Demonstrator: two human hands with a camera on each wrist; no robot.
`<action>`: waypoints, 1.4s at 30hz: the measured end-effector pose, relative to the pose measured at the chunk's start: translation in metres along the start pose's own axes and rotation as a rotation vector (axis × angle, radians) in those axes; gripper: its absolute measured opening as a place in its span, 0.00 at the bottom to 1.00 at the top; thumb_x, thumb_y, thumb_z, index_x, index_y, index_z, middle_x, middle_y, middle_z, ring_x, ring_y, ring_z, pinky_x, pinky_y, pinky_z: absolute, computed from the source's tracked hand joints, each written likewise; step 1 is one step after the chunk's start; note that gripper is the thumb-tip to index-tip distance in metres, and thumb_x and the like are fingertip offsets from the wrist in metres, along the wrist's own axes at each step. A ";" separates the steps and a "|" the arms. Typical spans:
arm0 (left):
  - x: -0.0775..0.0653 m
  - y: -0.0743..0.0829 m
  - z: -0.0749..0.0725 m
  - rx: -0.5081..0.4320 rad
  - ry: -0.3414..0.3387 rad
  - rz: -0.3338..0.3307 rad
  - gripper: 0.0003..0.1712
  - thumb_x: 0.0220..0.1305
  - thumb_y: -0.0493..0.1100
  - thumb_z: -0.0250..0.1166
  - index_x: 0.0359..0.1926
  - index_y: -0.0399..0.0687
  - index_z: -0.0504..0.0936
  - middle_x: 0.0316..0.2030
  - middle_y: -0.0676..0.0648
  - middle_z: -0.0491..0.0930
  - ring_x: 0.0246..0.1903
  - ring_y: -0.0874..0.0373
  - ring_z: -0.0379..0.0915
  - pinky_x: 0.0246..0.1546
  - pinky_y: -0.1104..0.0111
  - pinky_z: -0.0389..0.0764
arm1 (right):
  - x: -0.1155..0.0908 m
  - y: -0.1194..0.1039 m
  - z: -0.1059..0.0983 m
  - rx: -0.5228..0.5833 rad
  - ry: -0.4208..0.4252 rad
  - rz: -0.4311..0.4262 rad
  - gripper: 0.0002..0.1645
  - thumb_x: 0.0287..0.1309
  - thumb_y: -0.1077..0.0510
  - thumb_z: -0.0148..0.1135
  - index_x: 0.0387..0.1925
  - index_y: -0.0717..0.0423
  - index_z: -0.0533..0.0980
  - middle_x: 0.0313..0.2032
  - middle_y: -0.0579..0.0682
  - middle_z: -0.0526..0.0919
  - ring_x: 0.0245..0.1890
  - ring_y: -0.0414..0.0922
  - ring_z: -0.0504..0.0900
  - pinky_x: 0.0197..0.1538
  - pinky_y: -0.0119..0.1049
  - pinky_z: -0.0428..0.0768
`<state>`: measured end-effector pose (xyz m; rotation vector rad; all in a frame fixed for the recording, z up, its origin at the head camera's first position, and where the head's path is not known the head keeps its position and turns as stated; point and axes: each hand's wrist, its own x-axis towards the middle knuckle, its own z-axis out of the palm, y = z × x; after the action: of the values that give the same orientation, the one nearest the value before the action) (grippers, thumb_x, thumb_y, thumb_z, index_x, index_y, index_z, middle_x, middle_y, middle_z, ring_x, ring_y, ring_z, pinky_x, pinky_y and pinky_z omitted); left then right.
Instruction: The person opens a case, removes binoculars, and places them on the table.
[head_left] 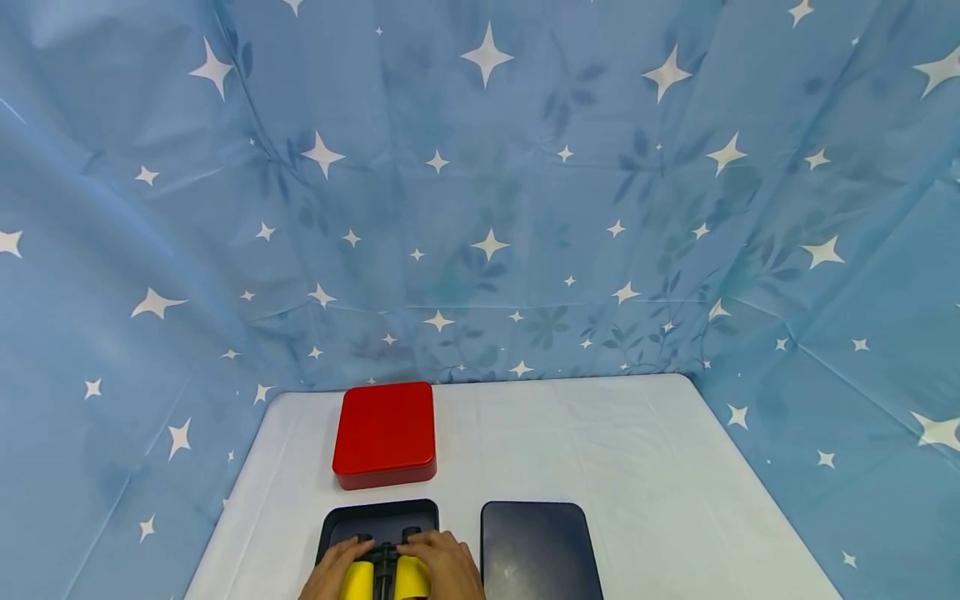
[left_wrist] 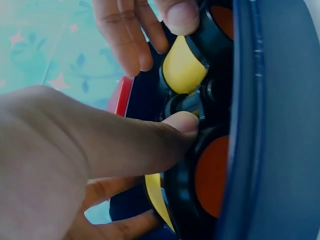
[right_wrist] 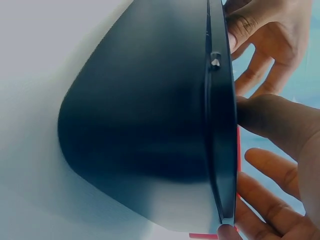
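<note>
Yellow and black binoculars (head_left: 357, 582) lie within a dark open tray (head_left: 382, 518) at the near edge of the head view. My left hand (head_left: 330, 573) grips the left barrel, thumb near the middle bridge and fingers around its outer side. Around the other barrel, my right hand (head_left: 448, 567) curls its fingers from above. Orange lenses (left_wrist: 212, 175) face the tray's wall in the left wrist view. From the right wrist, the tray's side hides the binoculars, while fingers of my right hand (right_wrist: 280, 175) show behind the rim.
Right of the tray lies a flat dark lid-like panel (head_left: 536, 550). A closed red tin (head_left: 386, 435) sits behind the tray on the white table (head_left: 600, 442). Blue star-patterned cloth (head_left: 487, 192) rises along the table's back and sides.
</note>
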<state>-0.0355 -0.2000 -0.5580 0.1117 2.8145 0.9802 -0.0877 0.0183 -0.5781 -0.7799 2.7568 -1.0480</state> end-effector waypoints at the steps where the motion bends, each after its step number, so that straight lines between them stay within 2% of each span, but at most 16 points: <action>1: 0.004 0.000 -0.002 -0.023 -0.024 -0.014 0.60 0.37 0.74 0.76 0.67 0.48 0.69 0.67 0.34 0.64 0.61 0.36 0.67 0.56 0.32 0.70 | 0.000 0.001 0.000 -0.001 0.001 -0.005 0.35 0.46 0.31 0.73 0.55 0.38 0.82 0.52 0.40 0.82 0.46 0.37 0.76 0.38 0.29 0.71; 3: 0.010 -0.001 -0.005 -0.051 -0.065 -0.029 0.59 0.39 0.70 0.78 0.67 0.45 0.69 0.67 0.32 0.64 0.60 0.35 0.68 0.56 0.31 0.69 | 0.000 0.002 0.001 0.010 -0.007 -0.010 0.34 0.47 0.31 0.73 0.55 0.39 0.82 0.52 0.40 0.82 0.46 0.36 0.76 0.39 0.30 0.72; 5: 0.012 0.000 -0.006 -0.043 -0.051 -0.017 0.58 0.39 0.70 0.78 0.67 0.45 0.69 0.66 0.32 0.65 0.59 0.37 0.69 0.56 0.32 0.70 | 0.000 0.003 0.001 0.021 -0.016 -0.014 0.34 0.48 0.31 0.72 0.55 0.40 0.82 0.53 0.41 0.82 0.46 0.36 0.76 0.40 0.32 0.73; 9: -0.008 0.002 -0.006 0.098 0.058 0.038 0.67 0.31 0.81 0.73 0.71 0.56 0.63 0.70 0.42 0.61 0.60 0.49 0.68 0.54 0.42 0.78 | -0.001 0.004 0.002 0.024 -0.016 -0.026 0.34 0.49 0.32 0.71 0.55 0.42 0.82 0.53 0.42 0.82 0.46 0.37 0.76 0.42 0.34 0.75; 12: -0.021 0.007 -0.006 0.183 0.116 0.019 0.70 0.27 0.87 0.67 0.73 0.68 0.57 0.72 0.53 0.57 0.61 0.60 0.64 0.53 0.55 0.82 | -0.002 0.005 0.002 0.031 -0.008 -0.027 0.34 0.49 0.32 0.71 0.55 0.43 0.82 0.53 0.42 0.82 0.46 0.38 0.76 0.42 0.35 0.75; 15: -0.024 0.011 -0.006 0.191 0.123 -0.011 0.69 0.26 0.88 0.66 0.73 0.74 0.55 0.71 0.58 0.58 0.59 0.66 0.64 0.52 0.66 0.83 | -0.002 0.005 0.002 0.059 -0.018 -0.006 0.34 0.49 0.33 0.71 0.55 0.43 0.82 0.53 0.42 0.82 0.46 0.37 0.75 0.43 0.35 0.75; 20: -0.021 0.007 -0.004 0.180 0.120 -0.010 0.69 0.25 0.88 0.66 0.72 0.75 0.56 0.69 0.61 0.58 0.56 0.68 0.63 0.51 0.72 0.81 | -0.002 0.006 0.003 0.067 -0.020 -0.006 0.33 0.50 0.33 0.70 0.55 0.43 0.83 0.53 0.42 0.82 0.46 0.38 0.75 0.43 0.36 0.75; 21: -0.019 0.005 -0.004 0.172 0.114 0.000 0.68 0.25 0.87 0.67 0.72 0.73 0.57 0.68 0.60 0.58 0.55 0.68 0.63 0.50 0.73 0.81 | -0.002 0.006 0.003 0.067 -0.015 -0.009 0.33 0.51 0.33 0.70 0.55 0.43 0.83 0.53 0.42 0.82 0.46 0.38 0.75 0.42 0.36 0.75; 23: -0.010 0.003 -0.004 0.121 0.123 0.033 0.65 0.28 0.81 0.73 0.70 0.64 0.64 0.64 0.55 0.63 0.52 0.66 0.66 0.48 0.72 0.82 | -0.002 0.006 0.003 0.062 -0.003 -0.023 0.32 0.51 0.33 0.70 0.55 0.43 0.83 0.53 0.43 0.82 0.45 0.38 0.75 0.41 0.35 0.74; 27: 0.008 0.003 -0.005 -0.010 0.111 0.024 0.51 0.35 0.68 0.81 0.61 0.51 0.75 0.53 0.49 0.68 0.45 0.61 0.67 0.47 0.69 0.81 | -0.002 0.007 0.004 0.070 0.013 -0.041 0.30 0.53 0.34 0.69 0.53 0.44 0.84 0.52 0.43 0.83 0.44 0.37 0.76 0.38 0.33 0.72; 28: 0.010 0.004 -0.005 -0.010 0.116 0.012 0.51 0.34 0.68 0.81 0.60 0.52 0.76 0.52 0.49 0.67 0.45 0.61 0.67 0.47 0.67 0.81 | -0.002 0.008 0.004 0.070 0.017 -0.046 0.30 0.54 0.35 0.69 0.53 0.45 0.84 0.52 0.44 0.83 0.44 0.37 0.76 0.38 0.32 0.72; 31: 0.000 0.011 0.000 0.048 0.129 -0.063 0.61 0.24 0.79 0.76 0.63 0.63 0.71 0.57 0.53 0.63 0.47 0.64 0.66 0.50 0.67 0.82 | -0.003 0.008 0.004 0.076 0.022 -0.051 0.29 0.54 0.36 0.69 0.53 0.45 0.84 0.52 0.44 0.83 0.44 0.37 0.76 0.38 0.32 0.72; 34: -0.011 0.018 0.005 0.134 0.162 -0.095 0.66 0.18 0.88 0.69 0.65 0.70 0.65 0.61 0.57 0.60 0.49 0.66 0.66 0.51 0.66 0.83 | -0.003 0.009 0.005 0.079 0.025 -0.051 0.28 0.54 0.37 0.69 0.53 0.45 0.84 0.52 0.44 0.83 0.44 0.37 0.76 0.38 0.31 0.71; 36: -0.012 0.018 0.007 0.153 0.167 -0.095 0.67 0.19 0.89 0.67 0.65 0.69 0.64 0.61 0.58 0.60 0.48 0.67 0.65 0.51 0.67 0.83 | -0.003 0.009 0.005 0.075 0.035 -0.058 0.28 0.54 0.37 0.69 0.53 0.45 0.84 0.51 0.44 0.83 0.43 0.36 0.76 0.37 0.30 0.71; 39: -0.007 0.013 0.005 0.096 0.131 -0.076 0.66 0.19 0.86 0.71 0.64 0.68 0.64 0.60 0.55 0.59 0.48 0.65 0.65 0.49 0.68 0.82 | -0.003 0.009 0.006 0.070 0.046 -0.062 0.27 0.54 0.38 0.70 0.52 0.45 0.84 0.51 0.44 0.84 0.43 0.36 0.76 0.37 0.29 0.71; 42: 0.003 0.011 0.000 -0.025 0.085 -0.105 0.62 0.20 0.79 0.77 0.61 0.63 0.69 0.57 0.49 0.60 0.46 0.59 0.66 0.47 0.67 0.81 | -0.003 0.008 0.006 0.069 0.051 -0.063 0.28 0.54 0.37 0.70 0.52 0.45 0.84 0.51 0.44 0.84 0.43 0.36 0.76 0.37 0.29 0.71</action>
<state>-0.0378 -0.1912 -0.5521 -0.0820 2.8499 1.0192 -0.0872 0.0217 -0.5881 -0.8470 2.7377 -1.1839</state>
